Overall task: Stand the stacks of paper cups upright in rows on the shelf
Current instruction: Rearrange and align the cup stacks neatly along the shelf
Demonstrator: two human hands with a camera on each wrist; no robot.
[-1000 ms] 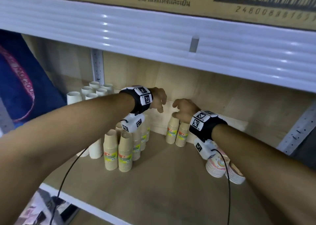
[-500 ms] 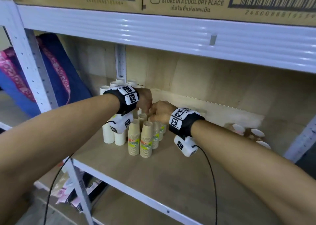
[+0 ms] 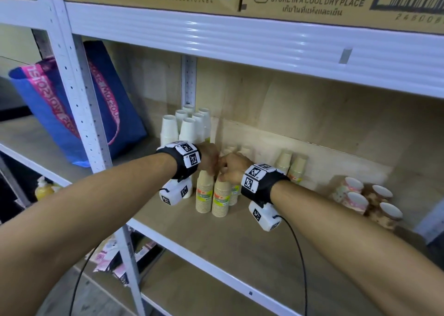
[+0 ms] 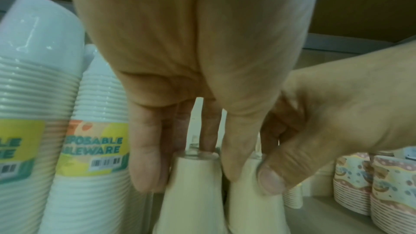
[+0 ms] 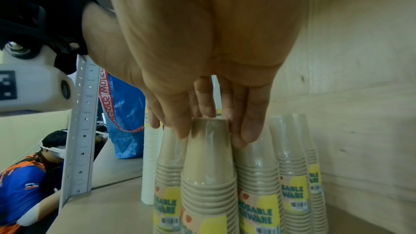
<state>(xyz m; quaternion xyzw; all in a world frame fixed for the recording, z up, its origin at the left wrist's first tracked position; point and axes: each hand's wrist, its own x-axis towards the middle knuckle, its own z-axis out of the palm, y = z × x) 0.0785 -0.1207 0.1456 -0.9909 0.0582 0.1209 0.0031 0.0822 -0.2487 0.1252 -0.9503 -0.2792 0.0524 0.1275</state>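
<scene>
A blue bag [image 3: 79,104] leans on the neighbouring shelf at far left, beyond the white upright [image 3: 79,94]. Next come the white cup stacks [image 3: 185,128], standing upright in rows at the back left of the shelf [image 3: 240,248]. Just right of them, a person's left hand [image 3: 208,158] comes down on the top of the front-left kraft cup stack [image 3: 204,191], its grip narrow, fingers and thumb closed round the tapered tip. Touching it, the right hand [image 3: 232,167] pinches the top of the neighbouring front-right kraft stack [image 3: 222,199] in the same narrow hold. More kraft stacks stand in file behind these two, and a further pair of kraft stacks [image 3: 292,169] sits against the back wall, apart from the group. At far right the patterned cup stacks [image 3: 365,200] lie on their sides, not yet stood up.

The risk looks plain: the wrapped stacks are tall, narrow at the top and packed close (the plastic sleeve appears slippery), so a sideways nudge from either hand while straightening a row could likely tip one into its neighbours and topple the file. Gripping only the tip could also bend a stack rather than shift its base, while the wrist units hanging below both arms might clip the front stacks on the way out
</scene>
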